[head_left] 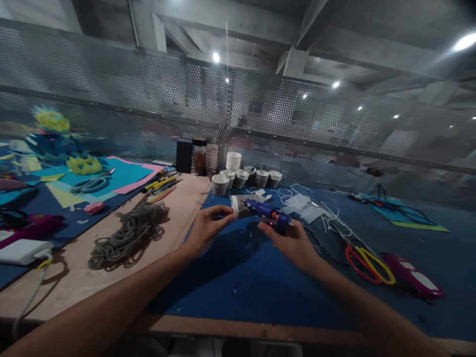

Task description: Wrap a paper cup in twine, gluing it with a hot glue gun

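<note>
My left hand (pixel 208 228) pinches the rim of a small white paper cup (pixel 240 206), which lies on its side in the air above the blue mat (pixel 223 282). A blue hot glue gun (pixel 269 213) is in my right hand (pixel 292 243), with the fingers closed round its handle. Its nozzle points left at the cup's side, partly in front of it; whether the tip touches I cannot tell. A small red light glows on the gun. Behind the cup stand several wrapped cups (pixel 241 177) in grey and white.
Grey cord (pixel 130 235) lies in a heap on the left board, near several pencils (pixel 163 183). Red and yellow scissors (pixel 368 265) and a magenta power strip (pixel 412 277) lie right. A dark-lidded jar (pixel 200 156) stands before the perforated metal screen (pixel 253 109). Coloured paper (pixel 130 171) is left.
</note>
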Tool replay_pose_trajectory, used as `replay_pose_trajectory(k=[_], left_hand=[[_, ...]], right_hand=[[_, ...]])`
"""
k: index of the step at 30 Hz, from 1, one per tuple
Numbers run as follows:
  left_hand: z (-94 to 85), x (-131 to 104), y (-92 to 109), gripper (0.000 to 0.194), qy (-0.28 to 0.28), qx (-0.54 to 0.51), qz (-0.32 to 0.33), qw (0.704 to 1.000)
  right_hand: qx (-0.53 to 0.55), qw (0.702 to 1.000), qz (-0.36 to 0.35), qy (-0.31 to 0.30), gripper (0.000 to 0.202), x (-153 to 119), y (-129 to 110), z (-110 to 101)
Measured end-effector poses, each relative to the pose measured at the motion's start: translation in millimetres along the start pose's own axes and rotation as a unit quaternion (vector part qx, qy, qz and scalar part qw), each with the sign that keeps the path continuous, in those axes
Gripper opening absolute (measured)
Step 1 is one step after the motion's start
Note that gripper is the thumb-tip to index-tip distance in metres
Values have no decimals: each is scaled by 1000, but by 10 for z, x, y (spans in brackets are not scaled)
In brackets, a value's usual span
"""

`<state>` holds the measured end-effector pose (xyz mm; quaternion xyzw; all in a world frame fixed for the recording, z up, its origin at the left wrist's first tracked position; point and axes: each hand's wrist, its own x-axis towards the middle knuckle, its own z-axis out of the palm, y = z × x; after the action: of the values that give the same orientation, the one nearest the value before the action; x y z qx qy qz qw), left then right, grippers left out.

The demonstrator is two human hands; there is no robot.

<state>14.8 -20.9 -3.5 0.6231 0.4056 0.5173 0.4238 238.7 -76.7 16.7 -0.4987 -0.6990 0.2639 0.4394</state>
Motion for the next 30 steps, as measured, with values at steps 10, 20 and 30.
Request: replay_pose_trajectory(k=[10, 20, 30], left_hand=[[2, -21, 34, 28, 1, 39, -4, 999], [26, -44, 36, 21, 0, 70, 36, 997], [38, -45, 4, 22, 2, 75, 14, 997]], right_hand=[[-80, 997, 16, 19, 40, 0, 41, 92], [-125, 992, 22, 11, 45, 4, -37, 62], [-130, 991, 35, 11, 46, 5, -34, 72]])
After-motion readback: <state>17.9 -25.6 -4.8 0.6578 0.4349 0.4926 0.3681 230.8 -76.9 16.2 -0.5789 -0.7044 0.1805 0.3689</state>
